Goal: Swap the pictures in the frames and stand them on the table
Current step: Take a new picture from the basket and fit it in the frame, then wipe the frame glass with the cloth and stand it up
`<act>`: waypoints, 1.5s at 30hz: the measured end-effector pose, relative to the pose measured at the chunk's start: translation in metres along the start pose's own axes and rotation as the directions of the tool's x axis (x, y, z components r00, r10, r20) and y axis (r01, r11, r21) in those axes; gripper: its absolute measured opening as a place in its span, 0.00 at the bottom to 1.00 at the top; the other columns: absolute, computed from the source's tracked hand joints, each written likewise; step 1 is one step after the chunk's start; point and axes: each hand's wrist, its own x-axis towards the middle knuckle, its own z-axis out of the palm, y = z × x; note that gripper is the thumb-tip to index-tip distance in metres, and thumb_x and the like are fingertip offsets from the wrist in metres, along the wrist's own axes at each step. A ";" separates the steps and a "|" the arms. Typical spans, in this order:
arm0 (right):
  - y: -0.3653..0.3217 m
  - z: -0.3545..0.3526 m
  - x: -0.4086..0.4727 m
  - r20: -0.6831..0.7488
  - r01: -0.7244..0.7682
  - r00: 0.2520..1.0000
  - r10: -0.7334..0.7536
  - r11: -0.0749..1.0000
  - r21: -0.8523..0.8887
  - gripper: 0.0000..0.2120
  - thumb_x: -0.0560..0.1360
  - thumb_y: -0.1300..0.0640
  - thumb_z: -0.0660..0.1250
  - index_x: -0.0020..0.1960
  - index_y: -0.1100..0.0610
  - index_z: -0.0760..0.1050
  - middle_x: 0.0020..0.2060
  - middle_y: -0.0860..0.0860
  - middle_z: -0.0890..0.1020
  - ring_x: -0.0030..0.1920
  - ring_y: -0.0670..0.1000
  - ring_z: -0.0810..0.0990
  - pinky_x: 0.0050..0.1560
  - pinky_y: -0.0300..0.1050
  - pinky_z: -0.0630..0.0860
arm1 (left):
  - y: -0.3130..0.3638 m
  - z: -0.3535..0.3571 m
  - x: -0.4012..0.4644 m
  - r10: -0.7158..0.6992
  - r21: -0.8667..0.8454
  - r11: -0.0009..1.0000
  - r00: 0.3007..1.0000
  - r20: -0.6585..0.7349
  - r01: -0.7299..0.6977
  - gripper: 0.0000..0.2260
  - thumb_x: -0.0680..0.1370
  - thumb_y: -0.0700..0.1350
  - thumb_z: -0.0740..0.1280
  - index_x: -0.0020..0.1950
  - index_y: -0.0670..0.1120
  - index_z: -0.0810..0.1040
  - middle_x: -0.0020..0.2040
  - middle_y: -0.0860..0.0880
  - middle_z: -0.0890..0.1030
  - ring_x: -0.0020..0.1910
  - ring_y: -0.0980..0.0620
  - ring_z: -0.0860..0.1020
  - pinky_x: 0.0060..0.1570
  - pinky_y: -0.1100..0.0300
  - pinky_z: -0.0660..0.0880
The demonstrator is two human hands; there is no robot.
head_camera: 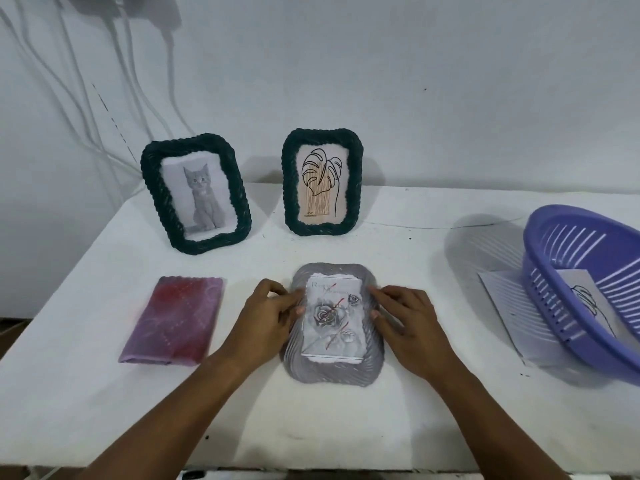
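We see only our two forearms and hands, reaching in from the bottom edge. Both forearms are bare as far as the view goes, with no sleeve or cuff showing. Our left hand [268, 315] wears no ring, watch, bracelet or glove that we can make out, and the same holds for our right hand [407, 322]. The fingernails are short and pale, without visible polish. Slight blur softens the fingers, so finer marks cannot be told.
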 end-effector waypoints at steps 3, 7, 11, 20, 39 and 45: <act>-0.001 0.001 0.001 -0.015 0.016 1.000 -0.016 1.000 -0.007 0.21 0.76 0.44 0.58 0.63 0.52 0.78 0.55 0.47 0.79 0.56 0.52 0.72 0.61 0.41 0.65 | -0.002 -0.001 -0.001 -0.005 -0.004 1.000 1.000 0.008 0.005 0.14 0.78 0.43 0.65 0.63 0.47 0.78 0.50 0.49 0.71 0.39 0.59 0.73 0.47 0.77 0.62; -0.002 0.000 0.002 -0.023 0.032 0.999 -0.032 0.999 -0.010 0.21 0.76 0.44 0.58 0.63 0.52 0.77 0.55 0.46 0.79 0.56 0.51 0.72 0.60 0.40 0.64 | -0.002 -0.004 -0.003 -0.028 -0.043 0.999 0.999 0.022 0.029 0.14 0.78 0.45 0.66 0.63 0.47 0.78 0.49 0.50 0.73 0.41 0.60 0.74 0.47 0.80 0.64; -0.002 -0.001 0.001 -0.014 0.025 1.000 -0.025 1.000 -0.007 0.21 0.76 0.44 0.58 0.63 0.52 0.77 0.55 0.47 0.79 0.56 0.52 0.72 0.60 0.40 0.64 | -0.013 -0.019 -0.013 0.049 0.181 0.983 0.991 -0.126 -0.026 0.08 0.75 0.41 0.69 0.54 0.44 0.82 0.46 0.48 0.78 0.40 0.53 0.77 0.46 0.65 0.74; -0.003 -0.001 0.002 -0.003 -0.005 1.000 0.005 1.000 -0.001 0.23 0.76 0.43 0.56 0.64 0.51 0.77 0.56 0.48 0.79 0.56 0.53 0.73 0.57 0.49 0.70 | -0.036 -0.052 -0.035 -0.259 0.678 0.618 0.917 -0.302 0.398 0.17 0.65 0.44 0.73 0.45 0.35 0.73 0.41 0.35 0.74 0.36 0.36 0.73 0.35 0.45 0.72; -0.028 -0.014 0.003 0.031 -0.113 0.993 0.111 0.989 0.096 0.15 0.76 0.60 0.67 0.63 0.56 0.77 0.57 0.51 0.80 0.58 0.46 0.71 0.60 0.39 0.60 | -0.051 -0.067 -0.032 -0.263 0.498 0.803 0.945 -0.196 0.326 0.18 0.80 0.43 0.55 0.70 0.48 0.68 0.58 0.45 0.74 0.54 0.44 0.73 0.50 0.48 0.74; -0.091 -0.022 0.002 0.020 -0.243 0.966 0.256 0.887 0.393 0.14 0.76 0.58 0.66 0.61 0.49 0.76 0.55 0.45 0.79 0.55 0.45 0.76 0.54 0.35 0.71 | -0.004 -0.105 -0.026 -0.503 -0.234 0.857 0.844 -0.185 0.459 0.08 0.79 0.45 0.59 0.47 0.41 0.71 0.41 0.45 0.78 0.39 0.45 0.77 0.32 0.57 0.71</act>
